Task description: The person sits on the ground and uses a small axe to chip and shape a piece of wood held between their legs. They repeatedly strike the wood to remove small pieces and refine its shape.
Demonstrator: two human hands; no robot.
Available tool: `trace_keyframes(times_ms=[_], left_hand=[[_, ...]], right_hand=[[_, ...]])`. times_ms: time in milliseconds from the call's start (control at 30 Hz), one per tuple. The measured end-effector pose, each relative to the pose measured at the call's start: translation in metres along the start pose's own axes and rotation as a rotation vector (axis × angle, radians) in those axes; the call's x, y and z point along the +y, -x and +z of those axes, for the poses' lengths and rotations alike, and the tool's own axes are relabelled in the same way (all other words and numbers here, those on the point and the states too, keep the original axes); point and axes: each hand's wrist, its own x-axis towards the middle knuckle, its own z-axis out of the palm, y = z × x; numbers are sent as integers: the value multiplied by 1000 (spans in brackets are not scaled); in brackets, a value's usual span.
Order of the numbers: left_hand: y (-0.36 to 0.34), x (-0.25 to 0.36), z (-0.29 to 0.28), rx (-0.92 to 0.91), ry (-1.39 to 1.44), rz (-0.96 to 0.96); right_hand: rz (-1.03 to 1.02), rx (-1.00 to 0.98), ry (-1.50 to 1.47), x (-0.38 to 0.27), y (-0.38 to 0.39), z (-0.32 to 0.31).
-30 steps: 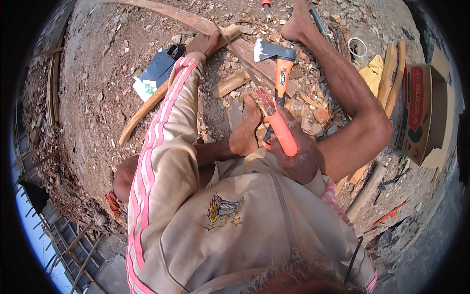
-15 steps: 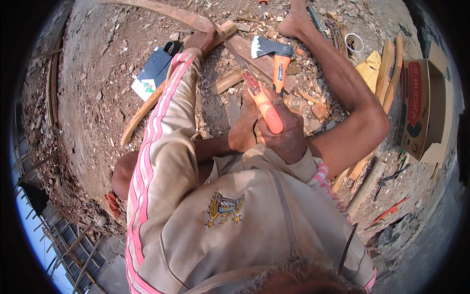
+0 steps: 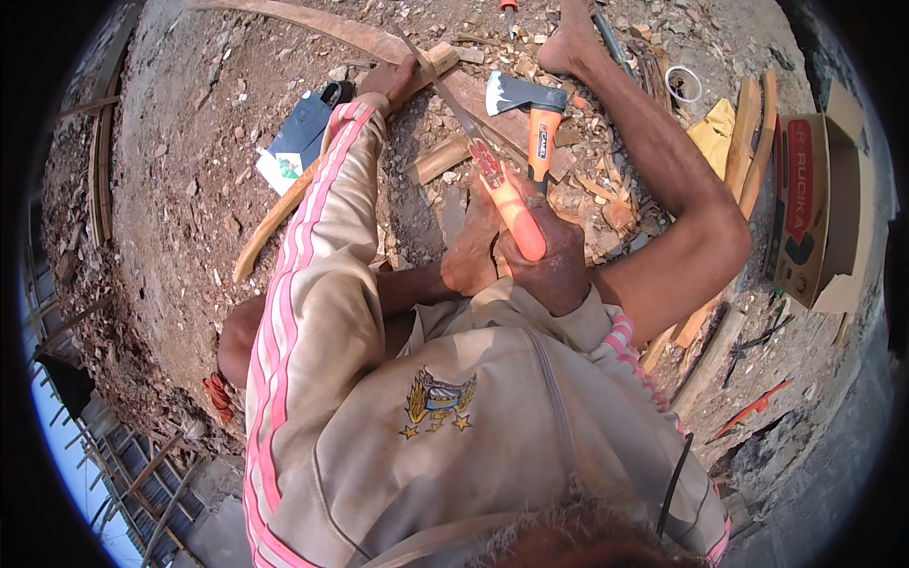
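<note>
My right hand is wrapped round the orange handle of a handsaw. The narrow saw blade slants up and left, its far part crossing a short wooden piece. My left hand is closed on that piece at the left of the blade; some fingers are hidden. Just right of the blade lies a hatchet with a grey head and an orange and black handle. A cut wood block rests on the ground between the blade and my left sleeve.
My bare feet and legs flank the work. Left lie a dark blue pouch-like item and a curved wood strip. Right are a yellow sheet, long wood strips, a white ring and an open cardboard box. Wood chips litter the ground.
Almost nothing differs. The saw has shifted very slightly, with both hands keeping their grips and the wooden piece staying in place.
</note>
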Motion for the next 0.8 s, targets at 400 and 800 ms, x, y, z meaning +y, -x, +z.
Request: trace_keyframes(times_ms=[400, 800], left_hand=[[12, -22, -3, 168, 107, 241], [33, 8, -19, 108, 524, 30]], right_hand=[[11, 32, -51, 8, -12, 12], [145, 15, -52, 6, -7, 10]])
